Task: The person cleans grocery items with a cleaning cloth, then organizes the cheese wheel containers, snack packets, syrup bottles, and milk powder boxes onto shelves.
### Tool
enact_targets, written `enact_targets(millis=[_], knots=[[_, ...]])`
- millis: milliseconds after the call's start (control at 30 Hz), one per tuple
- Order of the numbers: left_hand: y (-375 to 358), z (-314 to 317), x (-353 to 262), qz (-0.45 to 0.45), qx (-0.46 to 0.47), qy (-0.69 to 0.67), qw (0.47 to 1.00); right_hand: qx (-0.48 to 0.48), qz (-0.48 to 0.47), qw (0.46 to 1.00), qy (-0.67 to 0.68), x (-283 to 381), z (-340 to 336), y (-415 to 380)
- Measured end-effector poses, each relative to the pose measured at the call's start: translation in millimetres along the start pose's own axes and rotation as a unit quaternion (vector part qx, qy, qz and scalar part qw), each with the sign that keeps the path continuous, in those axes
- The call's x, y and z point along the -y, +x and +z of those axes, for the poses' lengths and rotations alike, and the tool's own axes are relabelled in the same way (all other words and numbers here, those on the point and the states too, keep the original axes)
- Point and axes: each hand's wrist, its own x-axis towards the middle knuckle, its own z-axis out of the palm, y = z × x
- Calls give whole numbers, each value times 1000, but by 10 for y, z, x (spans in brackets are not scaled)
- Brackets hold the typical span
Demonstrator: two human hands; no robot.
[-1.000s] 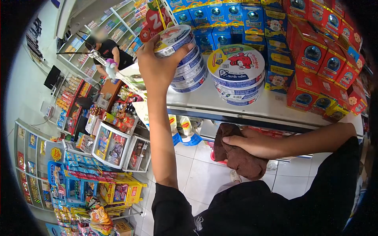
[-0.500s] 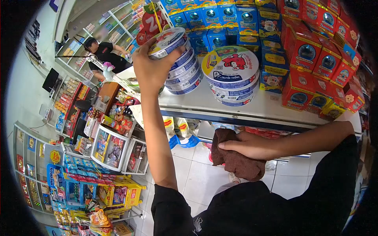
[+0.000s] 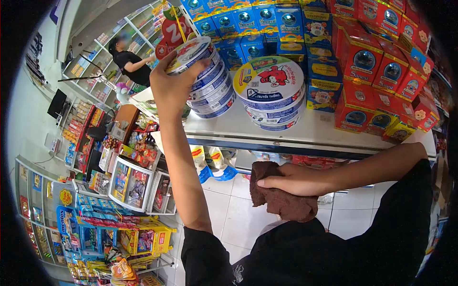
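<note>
My left hand (image 3: 172, 81) grips the upper part of a tall stack of round cheese boxes (image 3: 213, 88), thumb and fingers on either side of the top box. The stack stands on the white shelf (image 3: 315, 125), leaning slightly. Just right of it is a shorter stack of the same round boxes (image 3: 271, 81), with a red cow on its lid; neither hand touches it. My right hand (image 3: 298, 179) holds a crumpled brown cloth (image 3: 281, 198) in front of the shelf edge, below the shorter stack.
Blue boxes (image 3: 291, 26) and red boxes (image 3: 365, 59) are piled at the back and right of the shelf. A person (image 3: 131, 62) in dark clothes stands by far shelves. At lower left are candy racks (image 3: 90, 233) and a small glass display case (image 3: 131, 183).
The view has shifted slightly, so the shelf goods appear further left. The tall stack leans a little more under my left hand. The far person's head and arm have changed position.
</note>
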Motion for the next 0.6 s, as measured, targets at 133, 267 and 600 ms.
enact_targets(millis=[133, 267, 600], knots=[[-29, 4, 49, 23, 6, -16, 1000, 12, 5, 1000, -22, -87, 3, 66], [-30, -29, 120, 45, 37, -41, 997, 17, 1, 1000, -25, -49, -19, 40], [-16, -32, 108, 21, 32, -9, 999, 22, -19, 999, -41, 27, -46, -24]])
